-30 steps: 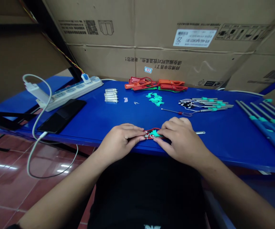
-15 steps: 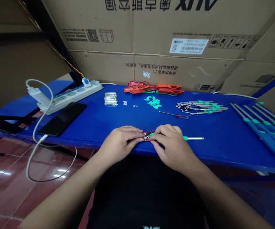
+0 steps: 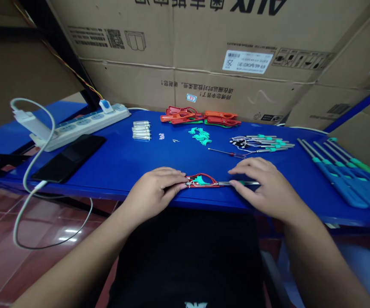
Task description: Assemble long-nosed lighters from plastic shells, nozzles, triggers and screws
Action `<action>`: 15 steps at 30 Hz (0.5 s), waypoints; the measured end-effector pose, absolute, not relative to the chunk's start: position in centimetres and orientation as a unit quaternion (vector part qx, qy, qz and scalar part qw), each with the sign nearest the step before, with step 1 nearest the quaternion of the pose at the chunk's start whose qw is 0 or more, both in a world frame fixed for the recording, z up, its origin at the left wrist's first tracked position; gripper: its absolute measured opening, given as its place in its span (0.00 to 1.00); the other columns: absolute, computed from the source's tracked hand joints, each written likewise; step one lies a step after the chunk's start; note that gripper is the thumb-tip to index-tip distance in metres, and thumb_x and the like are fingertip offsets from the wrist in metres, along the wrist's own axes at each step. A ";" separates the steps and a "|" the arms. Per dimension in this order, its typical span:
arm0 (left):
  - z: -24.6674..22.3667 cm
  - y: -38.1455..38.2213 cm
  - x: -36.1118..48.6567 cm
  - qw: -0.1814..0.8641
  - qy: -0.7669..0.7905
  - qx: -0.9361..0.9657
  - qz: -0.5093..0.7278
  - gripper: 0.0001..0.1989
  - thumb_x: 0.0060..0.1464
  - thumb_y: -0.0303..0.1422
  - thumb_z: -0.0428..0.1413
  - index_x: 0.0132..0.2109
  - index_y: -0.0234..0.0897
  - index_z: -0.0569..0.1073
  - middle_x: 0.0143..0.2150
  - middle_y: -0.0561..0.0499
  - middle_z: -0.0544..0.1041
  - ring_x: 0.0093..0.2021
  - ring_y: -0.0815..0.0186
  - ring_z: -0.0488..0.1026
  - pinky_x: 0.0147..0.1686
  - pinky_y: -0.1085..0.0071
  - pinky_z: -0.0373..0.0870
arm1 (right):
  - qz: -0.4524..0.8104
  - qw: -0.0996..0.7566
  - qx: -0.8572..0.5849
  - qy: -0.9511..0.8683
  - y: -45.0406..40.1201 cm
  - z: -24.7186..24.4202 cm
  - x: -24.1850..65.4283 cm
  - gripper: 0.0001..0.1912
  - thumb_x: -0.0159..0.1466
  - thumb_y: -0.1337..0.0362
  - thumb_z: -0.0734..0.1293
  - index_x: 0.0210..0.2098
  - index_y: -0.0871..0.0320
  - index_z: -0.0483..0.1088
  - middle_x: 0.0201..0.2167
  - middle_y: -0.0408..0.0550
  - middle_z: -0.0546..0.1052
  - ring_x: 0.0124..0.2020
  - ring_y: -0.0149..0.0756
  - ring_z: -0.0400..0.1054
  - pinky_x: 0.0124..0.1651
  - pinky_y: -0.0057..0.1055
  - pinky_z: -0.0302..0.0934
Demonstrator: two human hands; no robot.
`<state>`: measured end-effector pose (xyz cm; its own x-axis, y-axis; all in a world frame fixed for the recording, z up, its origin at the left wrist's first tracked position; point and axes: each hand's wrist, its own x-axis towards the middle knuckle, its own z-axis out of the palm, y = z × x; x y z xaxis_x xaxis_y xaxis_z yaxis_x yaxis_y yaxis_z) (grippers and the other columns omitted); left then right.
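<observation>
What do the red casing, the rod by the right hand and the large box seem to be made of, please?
Red casing: probably smooth plastic, from its even color. Rod: likely metal, silvery with a sheen. Large box: apparently cardboard, matte brown, creased and printed.

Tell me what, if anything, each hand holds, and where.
The left hand holds the red handle by its left end. The right hand is at the metal rod; whether it grips it cannot be told.
</observation>
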<state>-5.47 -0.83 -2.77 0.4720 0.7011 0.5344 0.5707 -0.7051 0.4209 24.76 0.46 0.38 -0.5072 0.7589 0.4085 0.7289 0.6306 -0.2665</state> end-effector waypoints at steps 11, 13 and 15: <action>-2.3 -0.6 -5.4 0.135 0.397 0.839 0.348 0.09 0.62 0.34 0.59 0.47 0.41 0.82 0.45 0.50 0.84 0.47 0.61 0.80 0.49 0.62 0.78 | 0.117 0.234 -0.413 -0.872 0.9 -1.8 24.3 0.11 0.68 0.62 0.66 0.46 0.53 0.80 0.38 0.48 0.78 0.40 0.38 0.70 0.46 0.41 0.66; -2.2 -0.7 -5.4 0.137 0.399 0.838 0.345 0.10 0.62 0.35 0.59 0.47 0.41 0.82 0.45 0.50 0.84 0.47 0.62 0.80 0.49 0.63 0.78 | 0.119 0.223 -0.419 -0.872 0.9 -1.7 24.5 0.11 0.68 0.62 0.66 0.46 0.52 0.80 0.39 0.48 0.78 0.42 0.39 0.70 0.47 0.42 0.65; -2.2 -0.7 -5.4 0.135 0.401 0.839 0.342 0.10 0.62 0.35 0.59 0.47 0.40 0.82 0.45 0.50 0.84 0.47 0.62 0.80 0.48 0.63 0.78 | 0.125 0.216 -0.425 -0.870 0.9 -1.5 24.7 0.11 0.68 0.61 0.66 0.46 0.52 0.80 0.40 0.48 0.78 0.43 0.40 0.70 0.49 0.43 0.65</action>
